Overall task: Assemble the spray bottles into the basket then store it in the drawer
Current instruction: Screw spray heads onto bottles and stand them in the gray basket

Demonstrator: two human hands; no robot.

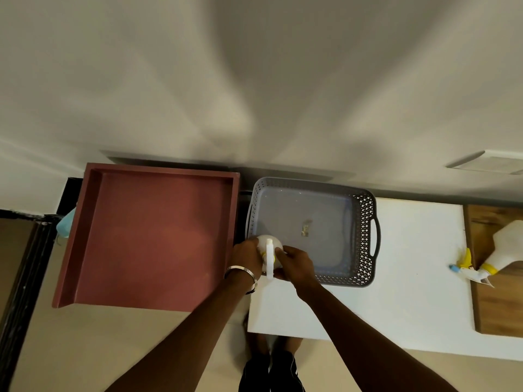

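Note:
A white spray bottle (269, 246) with a yellow collar is held upright over the near-left corner of the grey perforated basket (365, 236). My left hand (245, 257) grips the bottle's body from the left. My right hand (294, 264) holds its white trigger head from the right. The basket stands on the white table (418, 278) and has only a small scrap inside. A second white spray bottle (506, 247) with a yellow and blue nozzle lies on its side at the far right. The open reddish-brown drawer (152, 239) sticks out to the left of the basket.
A wooden board (492, 312) lies under the second bottle at the table's right end. A light-blue object (65, 224) hangs by the drawer's left side. A dark frame (25, 264) runs along the far left. My feet show below the table edge.

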